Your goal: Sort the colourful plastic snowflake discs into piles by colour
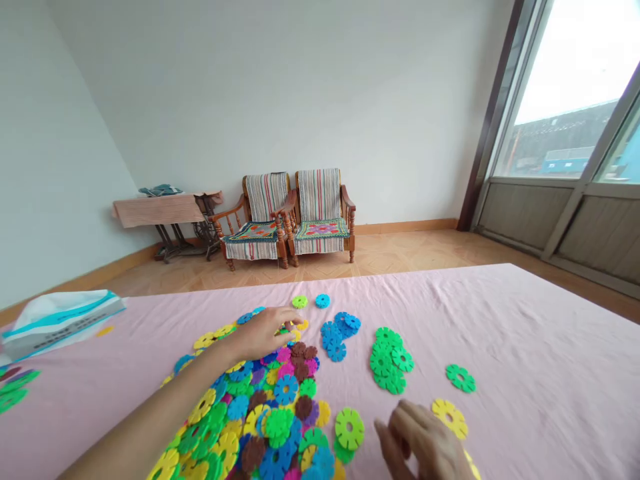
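Note:
A heap of plastic snowflake discs (260, 413) in yellow, green, blue, brown and pink lies on the pink cloth (525, 347). My left hand (265, 332) reaches over the heap's far edge, fingers pinched at a small disc by the yellow ones. My right hand (425, 447) rests low on the cloth, fingers loosely spread, holding nothing, beside a yellow disc (450, 417). A sorted cluster of blue discs (340, 333) and a cluster of green discs (389, 363) lie to the right of the heap.
A lone green disc (461, 377) lies farther right. Single green (299, 301) and blue (323, 301) discs sit behind. A tissue pack (55, 323) lies at the left. Two wooden armchairs (290, 217), a small table (165, 213) and a window (575, 93) stand beyond.

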The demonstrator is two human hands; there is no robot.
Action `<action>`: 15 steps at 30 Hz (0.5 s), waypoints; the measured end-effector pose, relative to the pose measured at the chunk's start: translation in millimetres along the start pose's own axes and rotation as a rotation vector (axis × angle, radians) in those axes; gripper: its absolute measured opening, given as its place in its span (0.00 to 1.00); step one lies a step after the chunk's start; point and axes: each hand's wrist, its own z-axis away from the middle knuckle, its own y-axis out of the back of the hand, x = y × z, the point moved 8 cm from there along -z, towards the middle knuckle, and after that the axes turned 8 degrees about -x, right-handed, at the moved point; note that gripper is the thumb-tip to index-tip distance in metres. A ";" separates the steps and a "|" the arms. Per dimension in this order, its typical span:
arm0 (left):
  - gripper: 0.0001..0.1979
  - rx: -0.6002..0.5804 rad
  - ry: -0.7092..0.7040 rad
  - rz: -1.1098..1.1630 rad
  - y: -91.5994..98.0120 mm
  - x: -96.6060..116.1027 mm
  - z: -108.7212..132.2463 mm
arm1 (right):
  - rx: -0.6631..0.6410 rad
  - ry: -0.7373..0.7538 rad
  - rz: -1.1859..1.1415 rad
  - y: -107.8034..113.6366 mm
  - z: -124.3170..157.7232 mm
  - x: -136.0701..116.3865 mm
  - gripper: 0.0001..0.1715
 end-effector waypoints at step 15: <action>0.13 -0.271 -0.216 -0.003 -71.7 138.7 25.5 | -0.012 -0.162 0.022 3.8 -0.8 18.2 0.24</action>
